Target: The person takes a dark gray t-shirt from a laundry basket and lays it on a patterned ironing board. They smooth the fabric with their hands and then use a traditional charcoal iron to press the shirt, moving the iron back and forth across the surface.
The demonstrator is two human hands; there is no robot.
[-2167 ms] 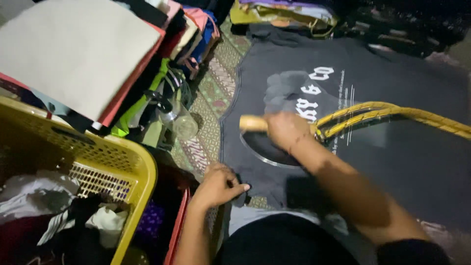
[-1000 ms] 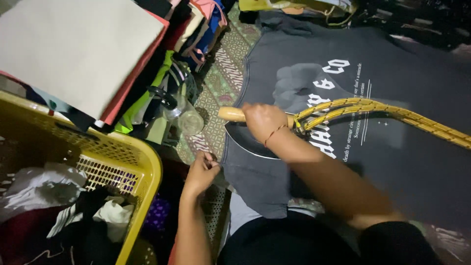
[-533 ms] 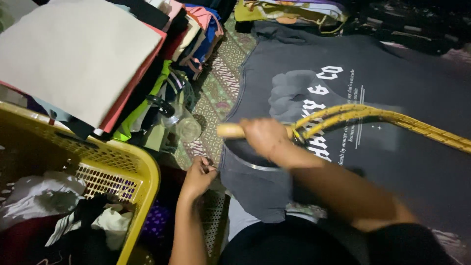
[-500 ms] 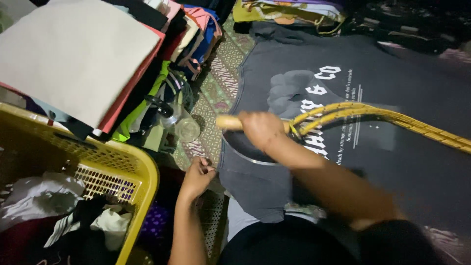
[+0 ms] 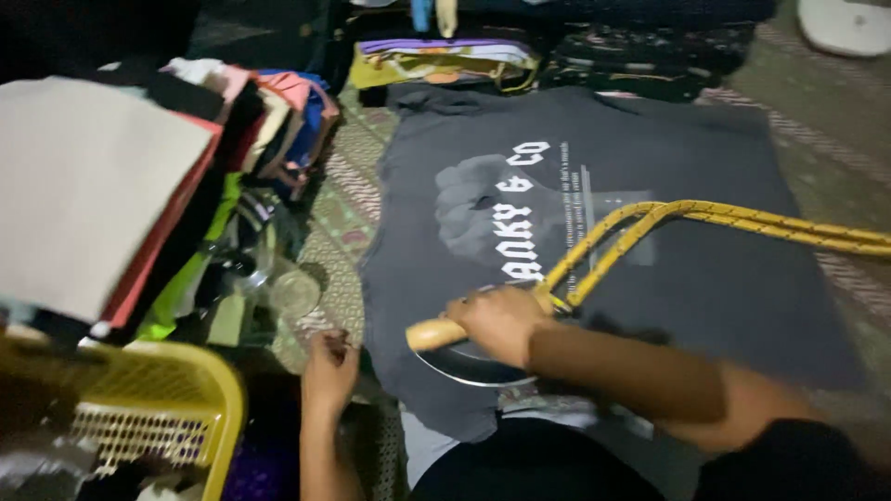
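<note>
Ironing in hand: right hand (image 5: 501,323) grips wooden handle of iron (image 5: 469,357), pressing lower hem of dark grey T-shirt (image 5: 594,213) spread flat on patterned mat (image 5: 339,223). Yellow cord (image 5: 742,221) trails across shirt. Left hand (image 5: 329,371), fingers loosely curled, rests at shirt's left hem edge. Yellow basket (image 5: 176,408) and folded clothes stack (image 5: 102,186) left of shirt. Next stroke likely needs hem held taut, cord kept off print.

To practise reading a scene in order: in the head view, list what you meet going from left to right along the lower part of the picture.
Yellow laundry basket → left hand → iron's wooden handle → right hand gripping the iron → yellow cord running off the right edge, over the dark grey T-shirt.
</note>
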